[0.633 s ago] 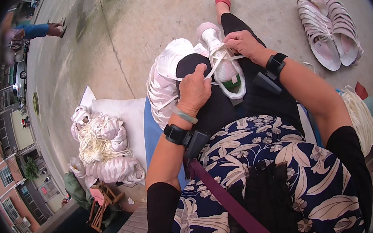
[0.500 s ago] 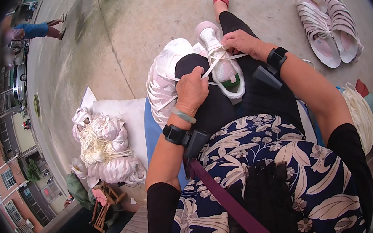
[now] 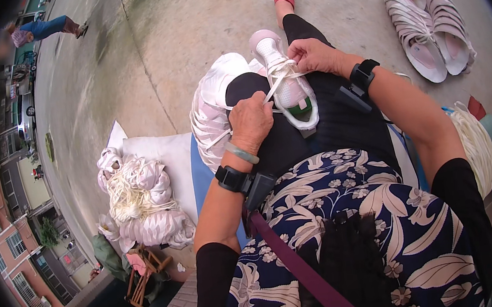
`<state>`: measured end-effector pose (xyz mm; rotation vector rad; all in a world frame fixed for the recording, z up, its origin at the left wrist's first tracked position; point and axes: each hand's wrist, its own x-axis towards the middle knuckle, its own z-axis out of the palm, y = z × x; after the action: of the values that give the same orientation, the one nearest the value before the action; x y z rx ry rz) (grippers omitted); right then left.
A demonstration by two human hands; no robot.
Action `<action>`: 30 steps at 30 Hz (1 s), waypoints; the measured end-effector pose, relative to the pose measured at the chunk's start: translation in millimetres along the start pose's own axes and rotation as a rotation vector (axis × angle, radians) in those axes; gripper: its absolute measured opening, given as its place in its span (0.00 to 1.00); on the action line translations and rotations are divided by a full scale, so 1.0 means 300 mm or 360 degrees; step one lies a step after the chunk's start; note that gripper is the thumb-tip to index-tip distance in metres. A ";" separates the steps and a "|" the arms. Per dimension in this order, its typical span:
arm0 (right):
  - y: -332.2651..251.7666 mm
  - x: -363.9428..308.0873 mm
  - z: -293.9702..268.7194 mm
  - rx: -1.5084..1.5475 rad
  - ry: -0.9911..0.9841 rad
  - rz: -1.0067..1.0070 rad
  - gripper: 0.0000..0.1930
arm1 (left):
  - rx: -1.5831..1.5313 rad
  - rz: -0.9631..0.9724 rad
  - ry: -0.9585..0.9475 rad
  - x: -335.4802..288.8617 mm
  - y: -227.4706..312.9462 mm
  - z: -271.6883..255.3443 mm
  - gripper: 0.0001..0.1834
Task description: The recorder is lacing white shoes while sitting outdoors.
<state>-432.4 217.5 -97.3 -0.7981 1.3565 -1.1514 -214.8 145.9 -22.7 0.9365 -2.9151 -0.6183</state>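
On my lap lies a white and pale pink sneaker [image 3: 289, 88], its toe pointing away from me and its green inside showing at the heel opening. A white shoelace [image 3: 277, 84] crosses over its tongue. My left hand [image 3: 251, 118], left of the shoe, is closed on one end of the lace, which runs taut to the eyelets. At the shoe's right side my right hand [image 3: 315, 56] pinches the lace near the eyelets. Beside my left thigh rests a stack of white and pink shoe uppers [image 3: 210, 118].
A pile of uppers and cream laces [image 3: 138, 190] lies on a white sheet [image 3: 164, 156] at left. Another bundle of uppers [image 3: 428, 29] sits on the concrete at far right. A hank of cream laces [image 3: 475, 148] is by my right elbow. Someone [image 3: 47, 29] walks at upper left.
My right hand has come slightly up and left, closer to the shoe's eyelets, and the lace on that side now shows less. The person at upper left has moved on.
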 end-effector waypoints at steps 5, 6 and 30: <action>0.016 -0.017 0.027 -0.0067 0.0128 -0.0070 0.05 | 0.0012 -0.0016 0.0001 0.008 0.019 0.010 0.10; 0.018 -0.018 0.033 -0.0036 0.0172 -0.0056 0.05 | 0.0005 -0.0007 -0.0014 0.012 0.021 0.011 0.11; -0.083 -0.017 0.003 0.0300 0.0082 0.0470 0.03 | 0.0153 -0.0086 -0.0130 0.055 0.036 0.008 0.09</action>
<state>-434.7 214.9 -72.3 -0.4192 1.3336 -1.0519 -234.6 145.6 -22.3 1.0266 -3.0255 -0.5357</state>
